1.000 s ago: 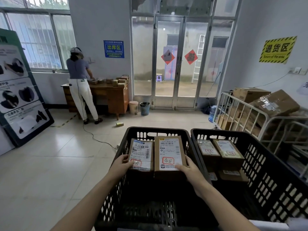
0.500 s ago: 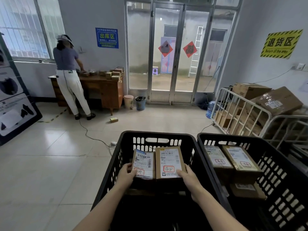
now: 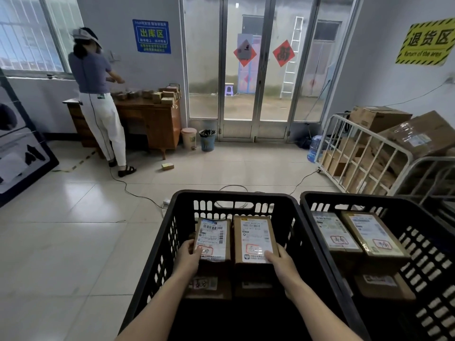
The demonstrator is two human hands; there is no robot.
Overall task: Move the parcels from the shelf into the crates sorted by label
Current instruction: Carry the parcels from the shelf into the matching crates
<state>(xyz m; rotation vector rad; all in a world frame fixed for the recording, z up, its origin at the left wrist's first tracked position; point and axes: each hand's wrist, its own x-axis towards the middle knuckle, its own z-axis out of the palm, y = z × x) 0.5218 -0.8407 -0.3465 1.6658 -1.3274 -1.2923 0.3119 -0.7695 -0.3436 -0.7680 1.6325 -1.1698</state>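
Head view: inside the left crate [image 3: 157, 262], the left hand [image 3: 188, 257] grips a parcel [image 3: 213, 238] and the right hand [image 3: 280, 263] grips another [image 3: 254, 238], side by side above lower parcels. Released unevenly, either could tip off the stack or land label-down.

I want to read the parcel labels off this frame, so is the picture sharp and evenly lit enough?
Head view: daylight from the glass doors glares off the floor; the left crate is dim inside. Printing on the parcels at the left hand and right hand is soft; only the red marks stand out. Wide-angle bending bows the edges.
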